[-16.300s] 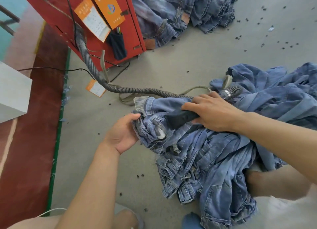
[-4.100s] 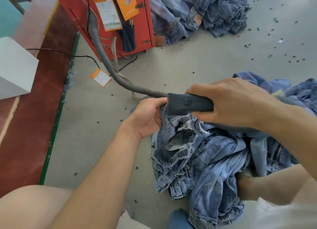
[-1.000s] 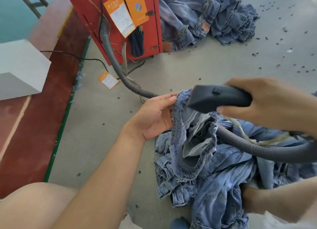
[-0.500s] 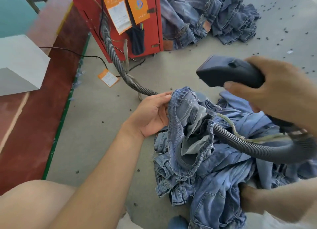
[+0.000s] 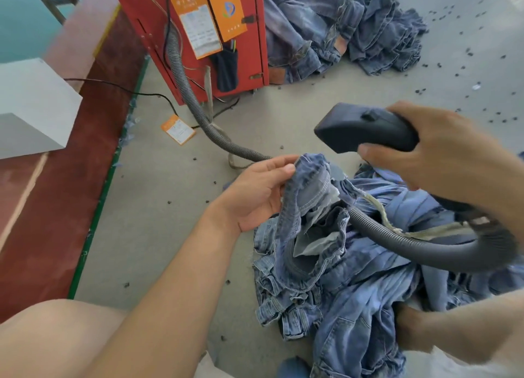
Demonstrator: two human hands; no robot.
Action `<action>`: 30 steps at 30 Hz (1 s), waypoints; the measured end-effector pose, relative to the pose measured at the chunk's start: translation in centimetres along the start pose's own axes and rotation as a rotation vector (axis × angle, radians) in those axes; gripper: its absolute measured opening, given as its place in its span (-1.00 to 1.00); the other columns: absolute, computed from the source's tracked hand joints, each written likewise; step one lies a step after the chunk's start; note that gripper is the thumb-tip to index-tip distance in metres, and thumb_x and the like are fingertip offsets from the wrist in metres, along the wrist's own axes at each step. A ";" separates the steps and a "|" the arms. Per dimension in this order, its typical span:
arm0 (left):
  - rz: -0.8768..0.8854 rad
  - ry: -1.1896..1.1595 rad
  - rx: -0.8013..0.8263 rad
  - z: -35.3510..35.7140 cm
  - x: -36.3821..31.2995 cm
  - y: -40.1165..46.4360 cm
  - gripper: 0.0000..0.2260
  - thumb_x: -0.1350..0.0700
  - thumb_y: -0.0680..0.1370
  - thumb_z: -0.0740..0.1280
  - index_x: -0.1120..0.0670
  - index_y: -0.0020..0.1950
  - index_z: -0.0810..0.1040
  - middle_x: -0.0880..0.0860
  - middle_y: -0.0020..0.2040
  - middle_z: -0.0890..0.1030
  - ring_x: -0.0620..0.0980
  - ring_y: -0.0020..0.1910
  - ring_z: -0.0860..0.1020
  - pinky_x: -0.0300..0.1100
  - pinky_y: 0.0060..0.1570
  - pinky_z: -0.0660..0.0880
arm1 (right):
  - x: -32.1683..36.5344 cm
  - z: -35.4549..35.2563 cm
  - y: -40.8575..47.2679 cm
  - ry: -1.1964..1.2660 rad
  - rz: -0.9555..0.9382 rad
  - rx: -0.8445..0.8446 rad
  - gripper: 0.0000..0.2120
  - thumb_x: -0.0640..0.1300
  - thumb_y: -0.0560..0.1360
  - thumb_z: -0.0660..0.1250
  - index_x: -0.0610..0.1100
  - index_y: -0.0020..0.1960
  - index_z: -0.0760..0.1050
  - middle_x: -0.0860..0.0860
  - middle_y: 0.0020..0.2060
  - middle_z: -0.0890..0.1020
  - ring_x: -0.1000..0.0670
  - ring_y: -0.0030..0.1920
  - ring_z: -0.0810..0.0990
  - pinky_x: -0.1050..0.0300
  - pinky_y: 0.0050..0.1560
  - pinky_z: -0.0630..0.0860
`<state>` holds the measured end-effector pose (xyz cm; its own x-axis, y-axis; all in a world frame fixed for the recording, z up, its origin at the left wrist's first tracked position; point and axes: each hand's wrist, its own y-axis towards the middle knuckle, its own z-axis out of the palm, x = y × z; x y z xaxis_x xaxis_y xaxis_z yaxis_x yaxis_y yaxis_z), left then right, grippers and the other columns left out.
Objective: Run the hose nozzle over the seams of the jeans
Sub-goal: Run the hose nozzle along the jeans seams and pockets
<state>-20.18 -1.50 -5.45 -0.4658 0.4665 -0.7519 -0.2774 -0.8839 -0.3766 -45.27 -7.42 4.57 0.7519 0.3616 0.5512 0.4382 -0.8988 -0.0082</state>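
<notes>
Lifted clear since a second ago, your right hand grips one dark plastic hose nozzle, your left hand pinches one blue denim jeans waistband, one grey ribbed hose partly hidden.

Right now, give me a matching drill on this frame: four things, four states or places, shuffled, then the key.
Things:
1. hose nozzle
2. jeans
3. red cabinet
4. orange tag

States or places:
A. flat on the floor beside the hose
B. a raised fold pinched by the left hand
C. stands at the far end of the hose, paper cards on its front
D. gripped by the right hand, held off the denim

Pairs: 1-D, 2-B, 3-C, 4-A
</notes>
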 end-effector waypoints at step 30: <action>0.439 0.894 -0.335 0.5 1.5 0.7 -0.57 0.52 0.42 0.30 0.01 -0.13 0.74 0.00 0.01 0.75 -0.05 0.08 0.66 0.07 0.24 0.58 | -1.9 1.0 1.5 0.398 0.334 0.128 -0.79 -0.03 0.47 0.56 -0.15 -0.08 0.64 -0.03 -0.43 0.66 0.03 -0.45 0.59 0.14 -0.39 0.51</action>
<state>-21.53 -1.44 -6.56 0.3587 0.0293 -0.9330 0.0755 -0.9971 -0.0023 -45.56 -9.18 2.65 0.6267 -0.0833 0.7748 0.2825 -0.9024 -0.3255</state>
